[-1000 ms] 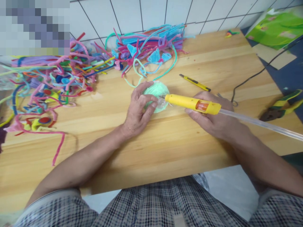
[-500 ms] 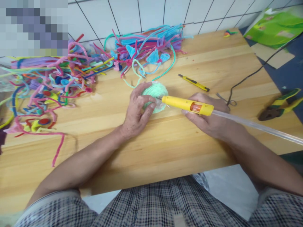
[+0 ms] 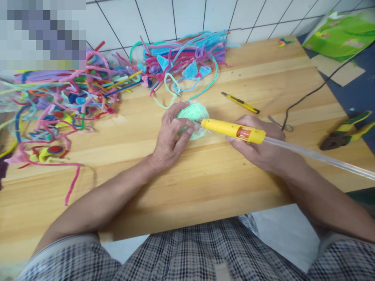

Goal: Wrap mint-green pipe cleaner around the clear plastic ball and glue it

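A yellow hot glue gun lies in my right hand, whose fingers are wrapped round its underside. Its metal nozzle points left and meets a round mint-green piece that looks wound from fuzzy pipe cleaner. A long clear glue stick runs out of the gun's back end toward the right. My left hand grips the green piece from the left, thumb and fingers curled over its near side. Part of the piece is hidden under those fingers, and the exact spot at the nozzle tip is small.
Colourful pipe cleaners are heaped at the left, with bundled ones along the tiled wall. A yellow utility knife lies beyond the glue gun. Pliers rest at the right, near a dark cable. A green bag stands past the table's edge.
Almost nothing differs. The whole view has shifted very slightly; both hands, the glue gun and the green piece keep the same positions relative to each other.
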Demonstrator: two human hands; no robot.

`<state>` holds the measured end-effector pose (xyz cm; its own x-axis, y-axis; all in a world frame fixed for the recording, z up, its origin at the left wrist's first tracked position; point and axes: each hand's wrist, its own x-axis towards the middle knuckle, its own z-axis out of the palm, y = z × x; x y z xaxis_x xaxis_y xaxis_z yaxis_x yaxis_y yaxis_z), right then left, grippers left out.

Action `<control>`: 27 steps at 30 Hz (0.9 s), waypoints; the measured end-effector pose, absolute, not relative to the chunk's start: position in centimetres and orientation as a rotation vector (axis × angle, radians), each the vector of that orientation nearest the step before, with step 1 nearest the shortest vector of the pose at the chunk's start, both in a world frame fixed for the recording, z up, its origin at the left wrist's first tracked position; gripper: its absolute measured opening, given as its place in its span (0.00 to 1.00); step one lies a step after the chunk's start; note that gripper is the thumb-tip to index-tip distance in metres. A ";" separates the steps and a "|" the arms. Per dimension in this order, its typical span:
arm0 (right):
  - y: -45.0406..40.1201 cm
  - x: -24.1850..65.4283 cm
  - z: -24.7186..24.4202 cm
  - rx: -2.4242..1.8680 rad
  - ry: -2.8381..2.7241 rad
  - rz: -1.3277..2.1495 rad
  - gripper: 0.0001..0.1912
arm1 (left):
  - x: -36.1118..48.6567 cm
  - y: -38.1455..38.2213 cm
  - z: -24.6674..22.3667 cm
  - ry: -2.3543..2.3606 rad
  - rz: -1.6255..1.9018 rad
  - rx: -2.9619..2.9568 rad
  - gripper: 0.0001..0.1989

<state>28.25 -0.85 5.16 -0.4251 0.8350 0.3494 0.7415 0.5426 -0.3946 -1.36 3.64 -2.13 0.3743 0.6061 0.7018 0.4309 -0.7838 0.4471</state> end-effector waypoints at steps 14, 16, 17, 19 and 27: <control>-0.8 28.3 5.1 -1.277 -2.266 0.263 0.06 | -1.4 3.6 -2.1 0.926 1.360 2.448 0.07; -0.8 28.3 5.1 -1.281 -2.266 0.261 0.06 | -1.4 3.6 -2.1 0.937 1.347 2.442 0.07; -0.8 28.3 5.2 -1.278 -2.268 0.258 0.06 | -1.4 3.5 -2.1 0.937 1.347 2.436 0.07; -0.8 28.3 5.1 -1.261 -2.269 0.255 0.05 | -1.4 3.5 -2.1 0.932 1.352 2.412 0.07; -0.8 28.2 5.1 -1.153 -2.242 0.208 0.04 | -1.3 3.7 -2.1 0.907 1.396 2.434 0.06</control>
